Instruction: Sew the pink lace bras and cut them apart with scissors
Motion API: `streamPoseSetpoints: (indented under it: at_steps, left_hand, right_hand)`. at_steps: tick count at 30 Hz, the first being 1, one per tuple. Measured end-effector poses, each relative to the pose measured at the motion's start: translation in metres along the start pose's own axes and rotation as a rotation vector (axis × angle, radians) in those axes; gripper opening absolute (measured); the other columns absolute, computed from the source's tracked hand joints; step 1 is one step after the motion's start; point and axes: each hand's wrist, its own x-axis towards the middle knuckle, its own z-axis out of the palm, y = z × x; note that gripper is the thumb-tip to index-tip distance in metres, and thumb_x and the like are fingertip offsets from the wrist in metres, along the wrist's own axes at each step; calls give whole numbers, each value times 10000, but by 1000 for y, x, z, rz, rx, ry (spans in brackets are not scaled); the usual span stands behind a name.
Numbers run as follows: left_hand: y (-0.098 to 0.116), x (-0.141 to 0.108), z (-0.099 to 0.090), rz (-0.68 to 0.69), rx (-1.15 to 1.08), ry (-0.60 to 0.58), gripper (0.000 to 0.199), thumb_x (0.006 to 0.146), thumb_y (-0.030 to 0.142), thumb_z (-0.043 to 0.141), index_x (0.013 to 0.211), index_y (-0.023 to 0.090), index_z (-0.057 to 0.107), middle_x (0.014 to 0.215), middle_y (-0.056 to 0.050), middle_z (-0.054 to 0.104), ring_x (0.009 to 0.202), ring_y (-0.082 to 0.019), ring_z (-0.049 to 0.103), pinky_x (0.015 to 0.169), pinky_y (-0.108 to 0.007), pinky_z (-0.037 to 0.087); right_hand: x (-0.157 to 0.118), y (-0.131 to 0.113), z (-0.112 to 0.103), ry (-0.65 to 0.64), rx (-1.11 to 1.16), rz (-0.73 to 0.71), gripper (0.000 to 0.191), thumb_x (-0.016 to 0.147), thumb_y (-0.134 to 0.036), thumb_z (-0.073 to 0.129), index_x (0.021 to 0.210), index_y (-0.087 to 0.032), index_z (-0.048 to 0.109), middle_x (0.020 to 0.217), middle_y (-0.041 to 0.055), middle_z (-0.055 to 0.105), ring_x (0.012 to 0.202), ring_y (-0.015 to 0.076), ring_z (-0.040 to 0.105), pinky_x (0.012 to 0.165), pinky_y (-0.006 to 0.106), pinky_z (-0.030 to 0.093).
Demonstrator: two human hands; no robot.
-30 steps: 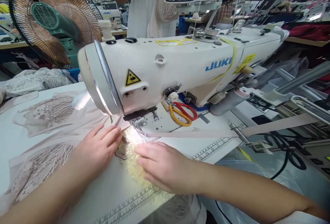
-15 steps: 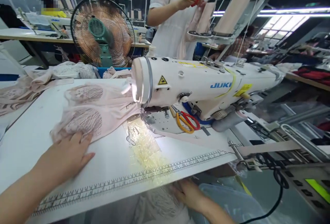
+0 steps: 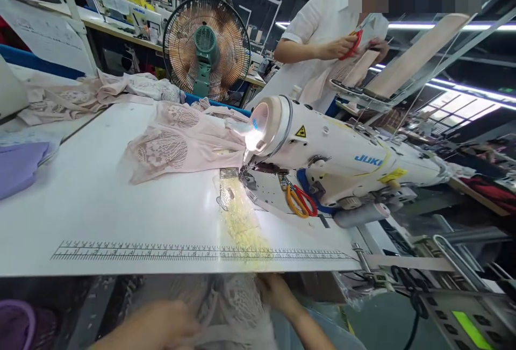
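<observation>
Below the table's front edge, a pale pink lace garment (image 3: 244,307) hangs or lies in front of me. My right hand (image 3: 278,293) grips its right edge, the fingertips partly hidden in shadow and cloth. On its left side is my left hand (image 3: 165,320), smeared by motion; its fingers cannot be made out. Another pale pink lace garment (image 3: 169,143) lies flat on the white table (image 3: 121,215), its right end under the needle area of the sewing machine (image 3: 322,145). Neither hand touches that one.
Orange and red-handled scissors (image 3: 300,200) lie on the machine bed. A printed ruler (image 3: 201,252) runs along the front edge. More lace pieces (image 3: 72,94) are heaped at the left, near purple cloth (image 3: 20,167). Behind stand a fan (image 3: 205,46) and a person holding red scissors (image 3: 355,43).
My left hand has left the garment on the table and moved down to the one below the edge. My right hand stays by that lower garment. The view has turned left.
</observation>
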Motion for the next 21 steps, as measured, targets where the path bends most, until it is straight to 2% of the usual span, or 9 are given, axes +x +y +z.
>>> streamPoseSetpoints:
  at_steps: [2,4,9,12,14,16,18,20,21]
  left_hand:
    - [-2,7,26,-144,-80,-90,277,851,321,453,995,273,684,952,-42,709,829,-204,661,721,-267,535]
    - [-4,17,43,-260,-112,-80,308,840,231,425,1021,238,675,1017,-66,698,900,-218,656,787,-306,536]
    - [3,29,59,-283,-132,-118,399,845,224,414,1199,211,599,1243,-104,615,1098,-254,599,946,-385,490]
    - [8,34,59,-344,-114,-179,510,835,279,450,1331,162,481,1392,-150,479,1249,-305,479,1031,-471,408]
    - [12,37,59,-397,-139,-228,696,761,315,568,1401,126,370,1456,-183,374,1326,-338,369,1077,-502,331]
    - [20,42,57,-426,-240,-260,862,664,299,666,1423,101,309,1459,-209,357,1333,-353,347,1087,-491,305]
    - [30,47,54,-389,-467,-275,766,631,272,684,1340,120,438,1358,-180,505,1234,-333,470,1030,-437,381]
    - [42,51,46,-318,-776,-319,483,666,323,665,1114,152,609,1110,-92,670,1043,-285,589,871,-358,485]
    - [48,51,40,-292,-917,-359,375,683,388,659,978,156,652,955,-56,700,945,-264,615,779,-323,505]
  right_hand:
    - [3,0,1,31,-10,-18,504,916,-512,305,904,-170,675,850,127,707,901,286,664,829,444,500]
    - [9,1,2,62,-19,-42,538,919,-541,279,902,-175,673,818,119,700,917,281,660,830,441,504]
    - [6,1,-7,161,-74,-74,591,927,-556,208,860,-181,660,812,145,681,902,306,646,789,461,512]
    - [-24,-8,-28,169,-126,-119,565,928,-523,227,747,-179,637,755,146,649,767,294,637,699,435,518]
    - [-51,-18,-46,146,-144,-175,548,919,-522,247,691,-185,614,686,120,613,663,253,611,618,368,510]
    - [-78,-32,-66,158,-132,-249,524,920,-511,234,737,-200,614,665,102,592,646,231,592,607,337,500]
    - [-95,-49,-87,235,-80,-353,485,937,-470,218,807,-216,610,691,103,591,654,223,582,608,327,494]
    - [-99,-69,-109,319,-17,-386,428,952,-430,232,848,-232,597,704,99,585,660,218,571,601,322,485]
    - [-95,-80,-119,335,16,-387,398,955,-423,254,845,-235,587,705,91,581,654,211,563,600,319,479]
